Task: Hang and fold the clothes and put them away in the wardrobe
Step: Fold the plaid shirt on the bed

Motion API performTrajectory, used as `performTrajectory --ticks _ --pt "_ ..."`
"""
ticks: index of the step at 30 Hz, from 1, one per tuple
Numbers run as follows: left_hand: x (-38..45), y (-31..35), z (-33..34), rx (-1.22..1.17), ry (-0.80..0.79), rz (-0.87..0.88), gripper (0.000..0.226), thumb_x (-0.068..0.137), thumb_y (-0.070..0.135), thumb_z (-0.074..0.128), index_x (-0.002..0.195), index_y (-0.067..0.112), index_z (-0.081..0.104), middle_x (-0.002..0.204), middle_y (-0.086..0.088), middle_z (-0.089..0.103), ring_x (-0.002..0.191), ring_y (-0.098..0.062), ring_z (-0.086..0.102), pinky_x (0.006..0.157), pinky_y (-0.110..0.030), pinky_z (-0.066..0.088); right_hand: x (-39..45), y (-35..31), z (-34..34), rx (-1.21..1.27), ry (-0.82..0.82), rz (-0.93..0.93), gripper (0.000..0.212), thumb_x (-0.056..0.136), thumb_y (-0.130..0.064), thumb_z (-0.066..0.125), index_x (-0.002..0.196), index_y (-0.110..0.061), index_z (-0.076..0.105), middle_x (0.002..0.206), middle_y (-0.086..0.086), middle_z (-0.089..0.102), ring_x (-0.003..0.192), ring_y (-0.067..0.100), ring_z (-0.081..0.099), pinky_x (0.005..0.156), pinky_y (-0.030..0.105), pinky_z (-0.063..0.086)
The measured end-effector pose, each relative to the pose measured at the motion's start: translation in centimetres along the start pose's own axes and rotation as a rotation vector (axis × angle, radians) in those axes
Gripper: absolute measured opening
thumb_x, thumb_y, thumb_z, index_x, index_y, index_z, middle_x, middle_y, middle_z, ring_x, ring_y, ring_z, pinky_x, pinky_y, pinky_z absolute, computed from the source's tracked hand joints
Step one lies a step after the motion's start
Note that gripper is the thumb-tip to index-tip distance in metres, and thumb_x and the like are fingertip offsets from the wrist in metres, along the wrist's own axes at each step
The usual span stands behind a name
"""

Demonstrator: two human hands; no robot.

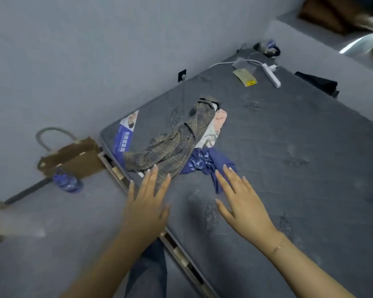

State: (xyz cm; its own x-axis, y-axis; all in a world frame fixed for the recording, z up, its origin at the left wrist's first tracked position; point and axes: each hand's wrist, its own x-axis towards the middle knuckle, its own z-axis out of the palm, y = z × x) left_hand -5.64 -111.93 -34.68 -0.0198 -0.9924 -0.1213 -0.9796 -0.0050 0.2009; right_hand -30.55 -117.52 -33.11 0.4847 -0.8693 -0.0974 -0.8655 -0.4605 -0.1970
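Clothes lie heaped on the mattress (289,168) just beyond your fingers: a plaid shirt (170,145) past your left hand (146,203), a blue patterned garment (205,162) ahead of your right hand (243,203), a pale pink piece (218,123) farther off. Both hands are spread flat, holding nothing. The mattress's blue label (125,136) carries writing too blurred to read.

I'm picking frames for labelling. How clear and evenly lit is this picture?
Head view: dim, flat, bluish light without hard shadows; wide-angle bending tilts the mattress; plaid shirt is fairly sharp; both hands slightly soft; upper-right corner smeared with glare.
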Motion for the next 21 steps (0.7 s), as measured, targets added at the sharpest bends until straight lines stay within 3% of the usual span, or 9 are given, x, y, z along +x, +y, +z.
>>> performTrajectory --ticks 5,9,15,18,21 --pt "13.2 -7.5 4.6 0.007 -0.119 0.055 0.072 0.098 0.045 0.040 0.155 0.030 -0.002 0.161 -0.003 -0.020 0.149 -0.021 -0.015 0.119 -0.051 0.001 11.6 0.4 4.7 0.142 -0.061 0.259 0.068 0.101 -0.041 0.041 0.156 -0.022 0.006 0.163 -0.002 0.000 0.150 0.013 0.002 0.123 0.035 0.009" --pt "23.0 -10.8 9.7 -0.008 -0.152 0.146 0.076 0.097 0.049 0.042 0.155 0.029 -0.004 0.161 -0.004 -0.021 0.148 -0.021 -0.020 0.118 -0.051 -0.007 20.5 1.7 9.2 0.304 -0.020 0.393 0.067 0.099 -0.034 0.051 0.155 -0.019 0.018 0.162 -0.004 0.014 0.149 0.013 0.014 0.121 0.036 0.019" --pt "32.8 -14.0 22.0 0.064 -0.263 0.200 0.080 0.096 0.063 0.024 0.143 0.030 -0.032 0.153 -0.004 -0.040 0.144 -0.024 -0.031 0.115 -0.059 -0.012 33.2 6.7 17.4 0.523 -0.030 0.548 0.071 0.095 -0.029 0.060 0.153 -0.013 0.022 0.160 0.005 0.022 0.146 0.021 0.023 0.116 0.032 0.025" --pt "34.0 -15.3 26.4 0.047 -0.272 0.245 0.080 0.096 0.063 0.027 0.149 0.030 -0.023 0.158 -0.004 -0.030 0.147 -0.025 -0.021 0.116 -0.062 -0.003 39.8 8.9 19.3 0.710 0.097 0.635 0.086 0.089 -0.035 0.069 0.154 -0.015 0.016 0.157 0.005 0.026 0.142 0.020 0.027 0.114 0.031 0.027" --pt "33.9 -15.9 28.3 -0.023 -0.202 0.266 0.073 0.093 0.058 0.036 0.154 0.024 0.016 0.162 -0.008 0.011 0.149 -0.029 0.014 0.112 -0.067 0.019 45.0 10.0 21.1 0.826 0.219 0.726 0.108 0.079 -0.040 0.078 0.155 -0.018 0.005 0.158 0.005 0.023 0.144 0.022 0.028 0.117 0.041 0.029"
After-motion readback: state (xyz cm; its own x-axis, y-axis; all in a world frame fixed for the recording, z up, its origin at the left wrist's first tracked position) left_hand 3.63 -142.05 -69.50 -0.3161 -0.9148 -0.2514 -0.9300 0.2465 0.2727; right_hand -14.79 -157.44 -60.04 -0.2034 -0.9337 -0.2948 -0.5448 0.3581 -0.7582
